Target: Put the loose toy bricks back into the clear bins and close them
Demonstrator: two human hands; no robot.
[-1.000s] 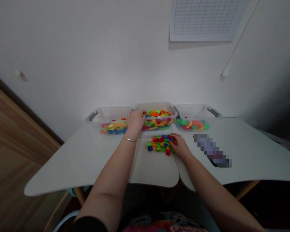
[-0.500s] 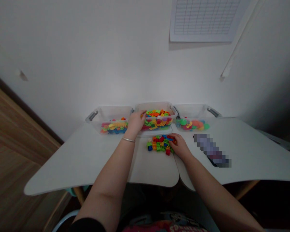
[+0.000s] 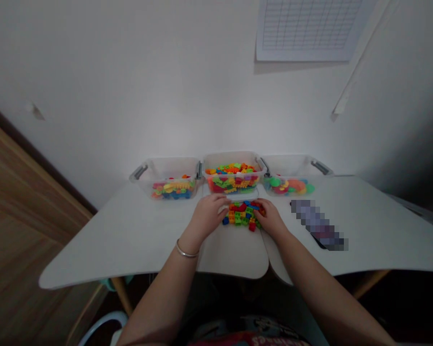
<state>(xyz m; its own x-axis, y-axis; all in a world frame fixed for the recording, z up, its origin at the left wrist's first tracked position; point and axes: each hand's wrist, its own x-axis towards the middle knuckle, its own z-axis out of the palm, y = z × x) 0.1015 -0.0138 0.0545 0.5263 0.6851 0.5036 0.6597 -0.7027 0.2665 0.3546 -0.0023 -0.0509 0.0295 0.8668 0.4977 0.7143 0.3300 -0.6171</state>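
Note:
A pile of coloured toy building blocks [image 3: 238,215], mostly green, orange, red and blue, lies on the white table. My left hand [image 3: 211,211] is at the pile's left edge, thumb and fingers apart and slightly curved. On the right edge, my right hand [image 3: 270,217] cups the blocks with its fingers spread; the fingertips partly hide a few red pieces. I see no block lifted in either hand. Just behind the pile stands a clear plastic bin [image 3: 234,180] full of more coloured pieces.
Another clear bin with toy pieces [image 3: 173,188] stands at the left, and a third bin [image 3: 292,186] at the right. A blurred-out phone [image 3: 317,226] lies right of my right hand. The white table [image 3: 130,240] meets the wall, where a gridded paper sheet [image 3: 306,29] hangs.
My left hand has come back from the middle bin, down toward me, to the left side of the block pile. My right hand stays at the pile's right side.

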